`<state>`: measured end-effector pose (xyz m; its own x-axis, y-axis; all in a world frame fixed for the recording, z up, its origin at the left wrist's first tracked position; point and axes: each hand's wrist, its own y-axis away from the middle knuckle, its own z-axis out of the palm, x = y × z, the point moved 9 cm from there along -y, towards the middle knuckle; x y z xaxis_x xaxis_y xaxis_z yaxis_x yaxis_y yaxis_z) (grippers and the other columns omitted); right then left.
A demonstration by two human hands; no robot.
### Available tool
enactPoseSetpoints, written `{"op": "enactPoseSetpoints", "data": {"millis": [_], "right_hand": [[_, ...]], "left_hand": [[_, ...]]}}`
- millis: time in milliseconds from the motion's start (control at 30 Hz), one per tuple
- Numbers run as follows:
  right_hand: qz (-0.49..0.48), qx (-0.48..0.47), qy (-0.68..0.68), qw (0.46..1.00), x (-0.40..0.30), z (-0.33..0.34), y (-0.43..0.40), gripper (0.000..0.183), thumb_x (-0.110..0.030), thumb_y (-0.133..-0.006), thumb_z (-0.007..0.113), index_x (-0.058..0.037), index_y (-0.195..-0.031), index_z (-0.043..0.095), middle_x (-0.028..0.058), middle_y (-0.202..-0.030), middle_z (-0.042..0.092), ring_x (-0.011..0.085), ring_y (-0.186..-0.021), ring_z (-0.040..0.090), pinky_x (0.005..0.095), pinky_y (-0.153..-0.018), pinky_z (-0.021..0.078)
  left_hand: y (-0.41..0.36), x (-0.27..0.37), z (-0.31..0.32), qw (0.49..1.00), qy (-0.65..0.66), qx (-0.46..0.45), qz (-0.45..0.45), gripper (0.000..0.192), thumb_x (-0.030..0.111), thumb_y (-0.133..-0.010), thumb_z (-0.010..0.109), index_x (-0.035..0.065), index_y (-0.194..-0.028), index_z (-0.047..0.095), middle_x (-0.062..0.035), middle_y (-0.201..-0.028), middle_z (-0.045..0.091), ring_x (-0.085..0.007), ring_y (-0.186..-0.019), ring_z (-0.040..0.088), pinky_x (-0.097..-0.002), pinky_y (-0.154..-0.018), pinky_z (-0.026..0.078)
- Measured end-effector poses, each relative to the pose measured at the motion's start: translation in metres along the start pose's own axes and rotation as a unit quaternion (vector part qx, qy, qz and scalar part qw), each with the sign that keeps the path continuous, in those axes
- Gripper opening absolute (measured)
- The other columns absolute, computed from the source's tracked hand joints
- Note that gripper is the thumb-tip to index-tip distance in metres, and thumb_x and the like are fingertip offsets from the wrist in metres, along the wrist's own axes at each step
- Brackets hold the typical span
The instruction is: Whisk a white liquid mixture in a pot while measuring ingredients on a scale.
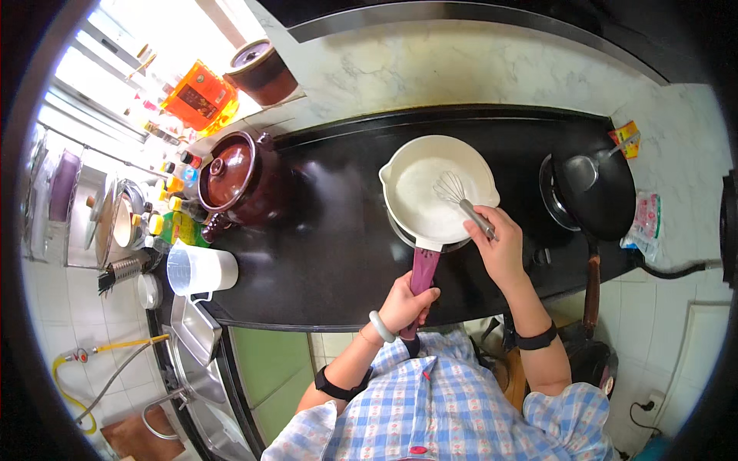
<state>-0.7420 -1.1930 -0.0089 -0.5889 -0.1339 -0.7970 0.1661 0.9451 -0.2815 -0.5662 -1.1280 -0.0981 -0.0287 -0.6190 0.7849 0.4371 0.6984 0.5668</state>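
Observation:
A cream-coloured saucepan point(403, 213) with pouring lips sits over a gas burner, whose metal ring shows at its lower edge. My left hand point(408, 302) grips its purple handle point(425, 268). Between the thumb and fingers of my right hand point(497, 242) is the steel handle of a balloon whisk point(477, 219). The whisk's wires rest inside the pan, right of the middle. Whitish contents seem to cover the pan's bottom; what they are cannot be made out.
On the right burner stands a black wok point(599, 196) holding a metal spatula point(589, 172); its wooden handle juts past the counter edge. Leftward are a brown lidded clay pot point(253, 190), several bottles point(179, 227), a plastic measuring jug point(219, 271) and a sink point(199, 369).

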Motion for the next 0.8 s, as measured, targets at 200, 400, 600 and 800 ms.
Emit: {"op": "enactPoseSetpoints", "data": {"millis": [200,400,600,800], "right_hand": [[0.117,-0.165,0.122,0.972,0.040,-0.016,0.044,0.060,-0.001,-0.071,0.070,-0.0057,-0.126,0.048,0.0133,-0.079,0.058,0.0316,-0.075,0.060,0.0421,-0.068,0.0482],[0.201,-0.186,0.378,0.885,0.149,-0.015,0.084,0.026,-0.023,-0.082,0.064,-0.0002,-0.095,0.059,0.0186,-0.077,0.064,0.0374,-0.076,0.064,0.0452,-0.066,0.0514],[0.195,-0.145,0.393,0.887,0.179,0.000,0.093,0.018,-0.016,-0.083,0.058,0.0003,-0.080,0.064,0.0202,-0.088,0.065,0.0378,-0.080,0.065,0.0452,-0.070,0.0525],[0.037,-0.208,0.423,0.881,0.165,0.008,0.092,0.010,-0.011,-0.077,0.062,-0.0017,-0.080,0.065,0.0182,-0.091,0.062,0.0332,-0.081,0.063,0.0404,-0.070,0.0529]], "left_hand": [[0.001,0.002,-0.002,1.000,0.001,-0.011,0.001,0.018,0.005,-0.084,0.060,0.0050,-0.090,0.043,0.0003,-0.057,0.048,-0.0082,-0.042,0.046,-0.0245,-0.040,0.040],[-0.002,0.007,-0.010,1.000,-0.017,-0.025,-0.004,0.017,0.005,-0.083,0.060,0.0051,-0.089,0.043,0.0002,-0.057,0.047,-0.0085,-0.042,0.045,-0.0246,-0.040,0.039],[0.001,0.007,-0.010,0.999,-0.028,-0.025,-0.011,0.018,0.006,-0.084,0.060,0.0057,-0.087,0.042,0.0003,-0.057,0.047,-0.0088,-0.042,0.045,-0.0243,-0.040,0.038],[0.001,0.007,-0.011,0.999,-0.034,-0.019,-0.001,0.018,0.011,-0.086,0.062,0.0053,-0.090,0.045,0.0006,-0.058,0.048,-0.0087,-0.044,0.046,-0.0245,-0.041,0.040]]}}
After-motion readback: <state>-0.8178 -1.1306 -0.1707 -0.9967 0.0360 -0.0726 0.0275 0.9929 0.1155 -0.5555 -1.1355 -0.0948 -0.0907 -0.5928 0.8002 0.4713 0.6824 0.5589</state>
